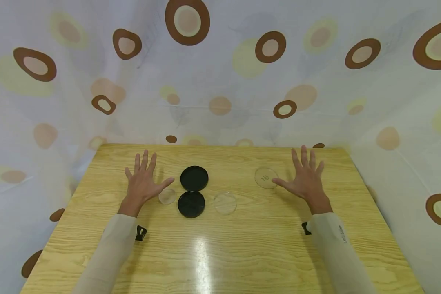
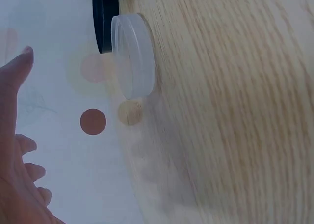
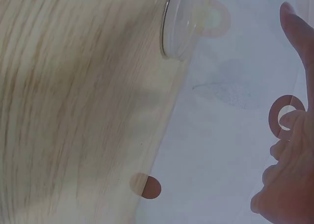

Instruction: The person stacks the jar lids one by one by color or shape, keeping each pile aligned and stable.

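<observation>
My left hand (image 1: 143, 182) hovers above the table with its fingers spread and holds nothing. Just right of its thumb lies a small clear round dish (image 1: 167, 196), which the left wrist view shows as a shallow translucent lid-like piece (image 2: 135, 57). Two black round dishes (image 1: 194, 178) (image 1: 191, 204) lie one behind the other, close together. To their right is a clear round dish (image 1: 225, 203). Over on the right, my right hand (image 1: 304, 179) is also spread and holds nothing. Its thumb overlaps, in the head view, a clear disc with small print (image 1: 265, 178).
The wooden table (image 1: 242, 253) reaches back to a white curtain (image 1: 220, 81) with brown and yellow spots, which also hangs on both sides. A black clip-like piece (image 1: 141, 233) shows at the left sleeve, another (image 1: 306, 228) at the right.
</observation>
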Tool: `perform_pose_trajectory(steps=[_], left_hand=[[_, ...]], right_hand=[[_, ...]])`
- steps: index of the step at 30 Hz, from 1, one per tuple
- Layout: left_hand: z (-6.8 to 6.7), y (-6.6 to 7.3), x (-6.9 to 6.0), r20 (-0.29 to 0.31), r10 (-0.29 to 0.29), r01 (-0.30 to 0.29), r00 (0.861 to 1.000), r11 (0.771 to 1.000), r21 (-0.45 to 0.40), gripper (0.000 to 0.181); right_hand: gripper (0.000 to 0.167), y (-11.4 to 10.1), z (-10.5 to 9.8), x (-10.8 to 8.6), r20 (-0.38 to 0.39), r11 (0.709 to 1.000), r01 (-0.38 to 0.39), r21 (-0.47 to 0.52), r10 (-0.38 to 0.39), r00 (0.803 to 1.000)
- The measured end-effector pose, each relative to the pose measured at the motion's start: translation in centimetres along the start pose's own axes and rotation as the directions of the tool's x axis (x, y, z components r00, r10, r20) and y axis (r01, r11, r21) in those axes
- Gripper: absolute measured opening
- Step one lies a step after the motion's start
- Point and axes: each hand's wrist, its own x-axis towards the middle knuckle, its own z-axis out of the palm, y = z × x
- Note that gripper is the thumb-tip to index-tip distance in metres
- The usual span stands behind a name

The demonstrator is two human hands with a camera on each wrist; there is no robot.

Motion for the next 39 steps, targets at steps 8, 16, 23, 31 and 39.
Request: perform_pose_trajectory(steps=[8,16,23,31,39], left_hand=[[-0.1,0.1,0.0,0.03,0.021,-0.021,0.999,1.0,-0.014,0.106],[0.0,0.4,0.4,0.047,0.038,-0.038,0.998,0.999,-0.012,0.107],[0.1,0.6,0.5,0.044,0.067,-0.067,0.997,0.998,-0.018,0.107],[0.0,1.0,0.7,0.014,0.132,-0.132,0.991,0.991,-0.031,0.106],[0.3,1.3,0.7,0.031,0.156,-0.155,0.987,0.986,-0.054,0.104]], right_hand=[[0.114,-0.9,0.0,0.5,0.002,0.999,0.022,0.033,-0.022,1.0],[0.114,-1.9,0.3,1.2,0.01,0.995,0.052,0.088,-0.053,0.999],[0.114,-3.1,0.4,1.6,0.063,0.984,0.056,0.169,-0.067,0.996],[0.113,-5.2,0.8,2.3,0.087,0.973,0.058,0.222,-0.079,0.993],[0.112,-7.0,1.6,2.9,0.129,0.96,0.048,0.277,-0.087,0.988]])
